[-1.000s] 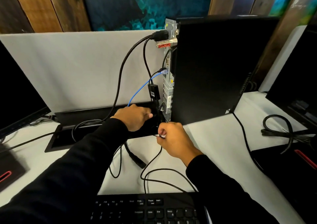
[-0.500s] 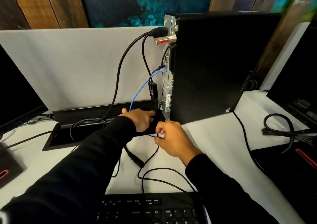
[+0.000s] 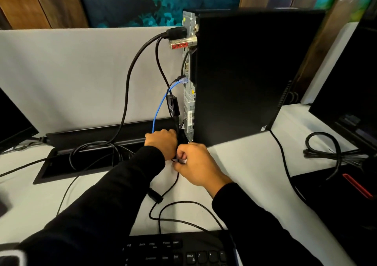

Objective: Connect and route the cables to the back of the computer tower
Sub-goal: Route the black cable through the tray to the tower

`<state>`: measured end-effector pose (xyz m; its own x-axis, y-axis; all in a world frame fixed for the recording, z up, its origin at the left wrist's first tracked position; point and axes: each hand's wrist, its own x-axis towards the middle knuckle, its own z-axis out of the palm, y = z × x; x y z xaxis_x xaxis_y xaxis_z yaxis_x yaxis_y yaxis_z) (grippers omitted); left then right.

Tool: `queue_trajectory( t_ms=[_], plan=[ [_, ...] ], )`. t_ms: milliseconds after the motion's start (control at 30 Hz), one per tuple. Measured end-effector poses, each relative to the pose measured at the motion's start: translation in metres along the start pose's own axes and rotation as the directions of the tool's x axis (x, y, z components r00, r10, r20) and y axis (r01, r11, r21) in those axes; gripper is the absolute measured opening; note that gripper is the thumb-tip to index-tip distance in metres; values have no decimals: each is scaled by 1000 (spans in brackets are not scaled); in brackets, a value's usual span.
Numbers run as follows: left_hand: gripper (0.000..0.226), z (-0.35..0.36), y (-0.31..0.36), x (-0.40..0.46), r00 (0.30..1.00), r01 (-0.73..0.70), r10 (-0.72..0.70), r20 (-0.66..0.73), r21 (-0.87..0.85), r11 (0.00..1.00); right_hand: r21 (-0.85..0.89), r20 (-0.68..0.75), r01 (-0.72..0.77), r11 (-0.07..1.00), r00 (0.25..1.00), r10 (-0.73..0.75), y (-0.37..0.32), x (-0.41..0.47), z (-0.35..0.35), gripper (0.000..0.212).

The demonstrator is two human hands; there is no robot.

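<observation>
White legends show on the keys of the black keyboard (image 3: 179, 249) at the bottom edge, but they blur past reading. The pale sticker (image 3: 190, 117) on the grey metal rear of the black computer tower (image 3: 244, 76) carries print (too small to read).

keyboard (image 3: 179, 249) cut off below (key legends blurred).

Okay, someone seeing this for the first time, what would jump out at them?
The tall black computer tower standing at centre, its metal back panel trailing cables, above all one bright blue network cable. Below it, the left hand and right hand meet over a thin black cable.
</observation>
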<state>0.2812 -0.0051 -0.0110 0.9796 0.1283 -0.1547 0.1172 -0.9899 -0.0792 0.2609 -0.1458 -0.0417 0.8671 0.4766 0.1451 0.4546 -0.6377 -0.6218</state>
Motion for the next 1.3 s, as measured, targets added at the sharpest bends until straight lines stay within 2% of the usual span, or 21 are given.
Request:
queue_trajectory(
  t_ms=[67,100,167,233,267,333,367,400,433,500,567,667,733,800,867,933,1033,1133,1300],
  plan=[
    [30,-6,-7,-3,993,-30,43,107,-115,993,-6,-8,-5,1000,1000,4,0,1,-1,21],
    [26,-6,-11,-8,991,-51,72,113,-180,982,3,-11,-3,1000,1000,3,0,1,-1,21],
    [29,-2,-17,-19,995,-103,100,-24,-213,972,24,-22,6,1000,1000,-5,-2,-1,-4,20],
    [38,7,-23,-32,957,-159,117,-264,-145,977,40,-31,13,999,999,-11,-2,-2,-6,20],
    [38,12,-25,-39,901,-219,160,-404,-105,970,50,-32,17,999,999,-15,-3,-3,-6,21],
    [30,23,-32,-52,716,-333,255,-650,4,943,61,-26,9,998,1000,-7,-4,-4,-8,20],
    [23,29,-38,-57,633,-334,257,-730,42,942,66,-18,-8,998,1000,9,-6,-5,-8,21],
    [16,34,-44,-60,595,-302,215,-775,33,953,83,-9,-29,996,1000,30,-7,-6,-10,23],
    [12,36,-50,-63,607,-265,136,-783,-37,964,113,-4,-48,992,999,49,-7,-7,-12,26],
    [19,36,-58,-63,709,-228,-39,-704,-280,932,172,-13,-65,983,998,68,-9,-9,-16,29],
    [23,36,-57,-61,798,-220,-81,-597,-415,883,188,-50,-59,980,996,70,-9,-8,-18,20],
    [34,33,-54,-56,841,-133,-227,-491,-594,794,123,-155,22,992,988,-3,-10,-9,-16,20],
    [43,32,-59,-51,872,-72,-286,-397,-682,728,6,-151,112,994,982,-110,-18,-10,-16,24],
    [48,33,-66,-47,926,-38,-238,-292,-700,713,-124,-66,191,974,978,-200,-28,-9,-17,36],
    [46,34,-71,-44,964,-64,-114,-242,-622,780,-232,23,227,946,973,-228,-44,-4,-15,43],
    [29,34,-74,-41,982,-102,8,-191,-486,868,-391,105,223,893,975,-198,-61,7,-10,44],
    [30,27,-77,-40,992,-103,64,-112,-382,919,-591,220,191,784,973,-71,-82,27,2,40],
    [27,28,-87,-39,984,-168,125,-126,-438,883,-631,276,179,755,961,3,-95,44,5,37],
    [31,30,-110,-30,986,-161,165,-31,-461,873,-588,298,242,772,952,-71,-98,56,-8,29]
  ],
)
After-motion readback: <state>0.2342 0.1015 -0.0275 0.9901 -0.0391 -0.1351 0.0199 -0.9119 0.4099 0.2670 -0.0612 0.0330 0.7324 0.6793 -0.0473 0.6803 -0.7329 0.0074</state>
